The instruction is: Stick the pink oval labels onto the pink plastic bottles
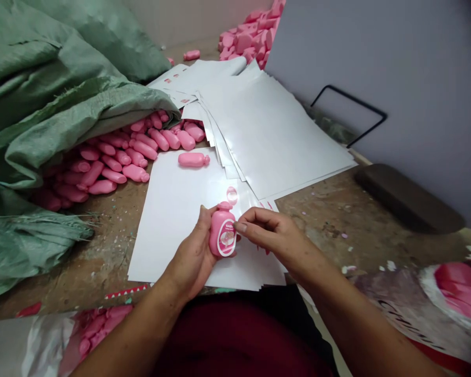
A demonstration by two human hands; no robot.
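Observation:
My left hand (196,251) is wrapped round a small pink plastic bottle (215,230), cap end up, above a stack of white sheets. An oval label (226,238) with a white rim and the print "BABY" lies on the bottle's front. At the label's right edge, the thumb and forefinger of my right hand (269,230) are pinched together; the other fingers are curled. Just beyond the bottle, another oval sticker (232,195) shows on the white sheet (172,209). One loose pink bottle (192,159) rests on its side on the sheets.
A green woven sack (63,115) at left spills many pink bottles (141,146). A stack of white sheets (275,120) spreads behind. More bottles are heaped at the back (251,36). At right are a dark block (408,196), a black wire frame (357,102) and a printed bag (400,309) of pink pieces.

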